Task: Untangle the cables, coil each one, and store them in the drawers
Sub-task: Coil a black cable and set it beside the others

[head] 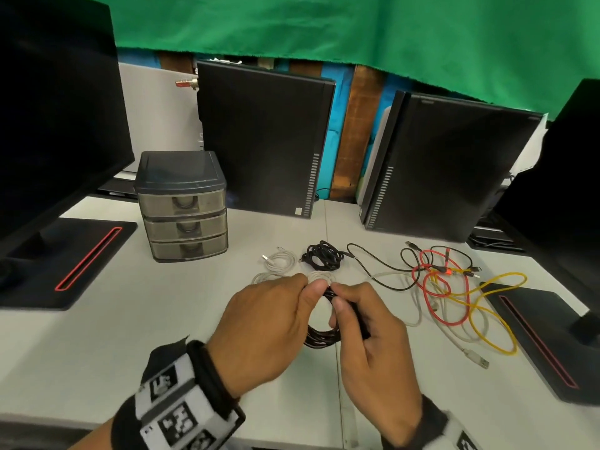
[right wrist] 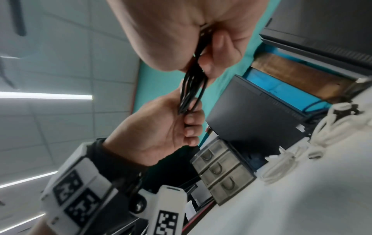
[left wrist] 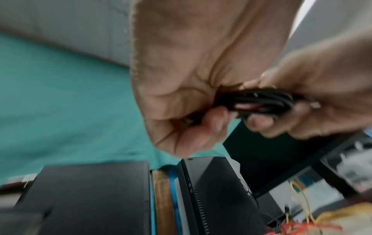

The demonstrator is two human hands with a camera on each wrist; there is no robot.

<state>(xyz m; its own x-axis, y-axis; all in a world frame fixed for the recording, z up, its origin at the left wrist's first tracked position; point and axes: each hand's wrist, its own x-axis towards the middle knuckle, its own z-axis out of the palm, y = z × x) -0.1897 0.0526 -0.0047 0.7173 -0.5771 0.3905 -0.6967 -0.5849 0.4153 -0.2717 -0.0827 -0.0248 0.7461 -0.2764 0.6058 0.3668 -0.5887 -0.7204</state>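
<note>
A coiled black cable [head: 323,337] hangs between both hands above the white desk [head: 162,319]. My left hand [head: 276,323] grips one side of the coil [left wrist: 259,103], and my right hand [head: 367,332] pinches the other side [right wrist: 193,89]. Behind the hands lie a white coil [head: 281,259], a second white coil [head: 321,277] and a black bundle [head: 324,256]. A tangle of red, yellow, black and white cables [head: 454,287] spreads to the right. The grey three-drawer unit [head: 183,206] stands at the back left with all drawers closed.
Two black computer towers [head: 263,144] [head: 448,170] stand at the back. Monitor stands with red stripes sit at the left [head: 65,264] and right [head: 539,336]. A white USB plug [head: 477,358] lies near the right stand.
</note>
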